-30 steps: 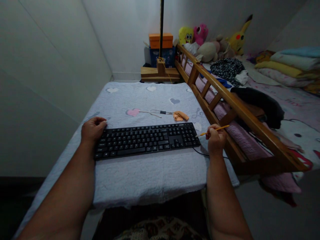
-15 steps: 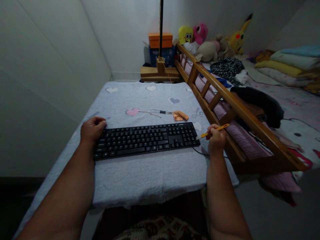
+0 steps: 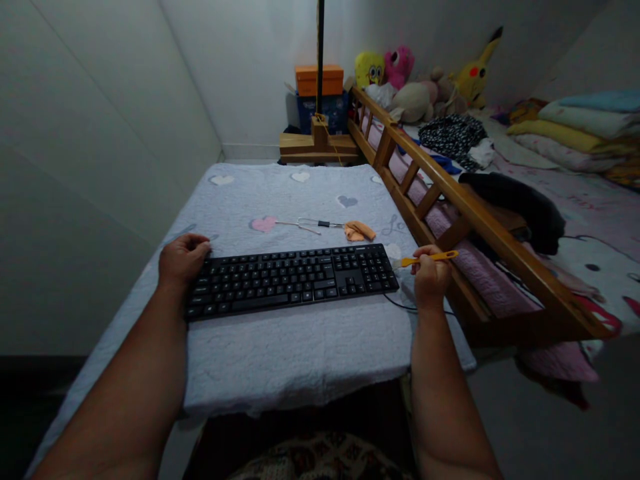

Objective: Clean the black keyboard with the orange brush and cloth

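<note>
A black keyboard (image 3: 293, 280) lies flat on the cloth-covered table, its cable leaving at the right. At its left end my left hand (image 3: 183, 260) is closed on the upper corner, the fingers curled and partly hidden. In my right hand (image 3: 431, 273) I pinch the yellow handle of a small brush (image 3: 440, 256). Its pale bristles point left and meet the right edge of the keyboard, beside the number keys. Behind the keyboard lie a thin wire tool with a dark grip (image 3: 324, 224), a pale thin stick (image 3: 295, 224) and a crumpled orange cloth (image 3: 358, 231).
A wooden bed rail (image 3: 440, 177) runs along the table's right side. Beyond it are bedding, clothes and plush toys (image 3: 413, 101). At the back stand an orange box (image 3: 319, 80) and a dark pole on a wooden base (image 3: 300, 145). A pale wall rises on the left.
The brush tip has moved up a little along the keyboard's right edge, and its handle lies more level. My left hand and the keyboard stay in place.
</note>
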Available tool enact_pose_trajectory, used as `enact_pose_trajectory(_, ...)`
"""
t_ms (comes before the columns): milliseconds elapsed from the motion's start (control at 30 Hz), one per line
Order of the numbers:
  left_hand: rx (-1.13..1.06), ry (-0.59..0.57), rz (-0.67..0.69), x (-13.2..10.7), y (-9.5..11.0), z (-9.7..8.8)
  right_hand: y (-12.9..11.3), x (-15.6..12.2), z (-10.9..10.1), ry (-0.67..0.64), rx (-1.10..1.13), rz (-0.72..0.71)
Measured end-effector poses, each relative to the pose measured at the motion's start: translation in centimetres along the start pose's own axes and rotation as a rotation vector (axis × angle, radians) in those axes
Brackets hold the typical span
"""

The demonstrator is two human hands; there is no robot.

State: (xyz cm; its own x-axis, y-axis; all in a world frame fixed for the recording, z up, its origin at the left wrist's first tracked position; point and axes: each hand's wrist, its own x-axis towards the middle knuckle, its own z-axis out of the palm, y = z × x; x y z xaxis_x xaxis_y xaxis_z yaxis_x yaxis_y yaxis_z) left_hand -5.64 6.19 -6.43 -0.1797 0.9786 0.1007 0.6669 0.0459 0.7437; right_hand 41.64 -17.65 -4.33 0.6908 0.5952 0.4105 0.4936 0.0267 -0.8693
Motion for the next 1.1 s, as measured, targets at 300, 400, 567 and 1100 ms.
enact_pose_trajectory(300, 0.025, -0.005, 0.003, 0.3, -0.6, 0.1, -0.8, 0.2, 0.7, -0.118, 0.3, 0.118)
enact_pose_trajectory(400, 0.015, 0.003, 0.011, 0.6, -1.1, 0.4, -0.8, 0.4, 0.8, -0.144, 0.306, 0.157)
enact_pose_trajectory(567, 0.014, 0.003, 0.014, 0.8, -1.4, 0.4, -0.8, 0.6, 0.7, -0.163, 0.33, 0.156)
enact_pose_trajectory(1100, 0.019, -0.006, -0.003, 0.2, -0.5, 0.0, -0.2, 0.9, 0.4, -0.096, 0.342, 0.271)
